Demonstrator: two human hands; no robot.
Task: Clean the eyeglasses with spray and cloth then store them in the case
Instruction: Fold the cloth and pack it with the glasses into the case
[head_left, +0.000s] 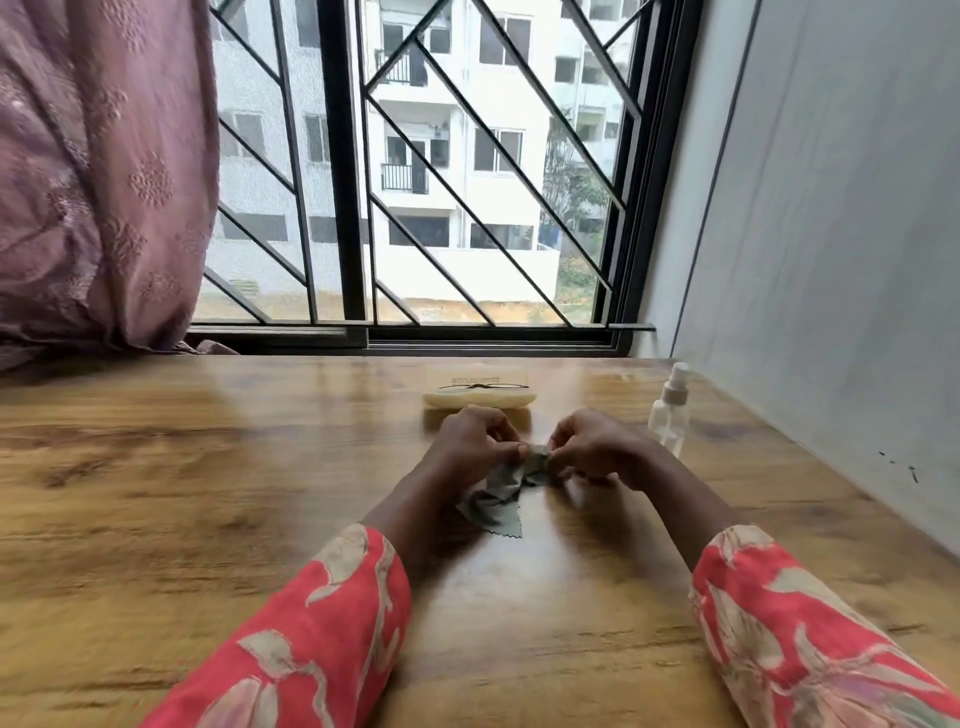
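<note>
Both hands, left (475, 441) and right (597, 447), grip clamped on grey cloth (498, 493) mid-counter (208, 493); case (478, 397), spray bottle (670, 415) toward far edge.

glossy wood-grain worktop (208, 467) reflects window light beneath a soft, matt grey-green cloth (498, 499) with pinked edges. a clear plastic spray bottle (669, 415) stands beside a smooth pale cream case (478, 397). printed red fabric sleeves (332, 623) and an embroidered mauve curtain (104, 171) frame black metal window bars (343, 166).
</note>
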